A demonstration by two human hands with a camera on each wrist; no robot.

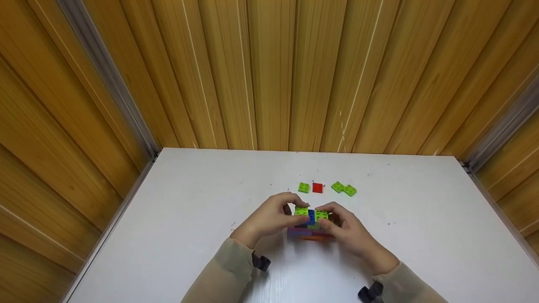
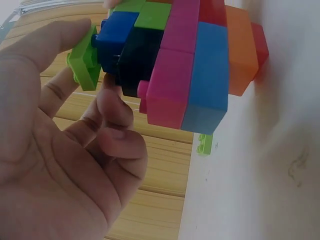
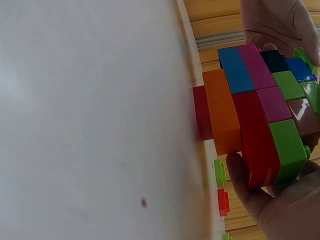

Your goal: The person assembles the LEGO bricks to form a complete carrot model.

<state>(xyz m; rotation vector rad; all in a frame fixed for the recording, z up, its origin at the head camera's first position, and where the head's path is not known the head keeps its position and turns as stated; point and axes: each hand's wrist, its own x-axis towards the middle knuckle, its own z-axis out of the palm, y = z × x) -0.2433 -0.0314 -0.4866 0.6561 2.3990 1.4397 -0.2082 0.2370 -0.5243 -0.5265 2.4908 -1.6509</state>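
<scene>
A stack of toy building bricks (image 1: 311, 232) stands on the white table in front of the person, layered in red, orange, blue, pink, black, brown and green. My left hand (image 1: 273, 216) pinches a flat lime-green brick (image 2: 85, 62) between thumb and finger. That brick sits slightly tilted against a blue brick (image 2: 116, 42) at the top of the stack. On the other side, my right hand (image 1: 349, 231) grips the stack's right end, its thumb by another lime-green brick (image 1: 321, 214). In the right wrist view, its fingers curl beside the long red brick (image 3: 256, 137).
Behind the stack lie a loose green brick (image 1: 303, 187), a red brick (image 1: 317, 187) and two more green bricks (image 1: 343, 188) corner to corner. Wood-patterned panels (image 1: 269, 75) enclose the white table (image 1: 189, 202) at the back and sides.
</scene>
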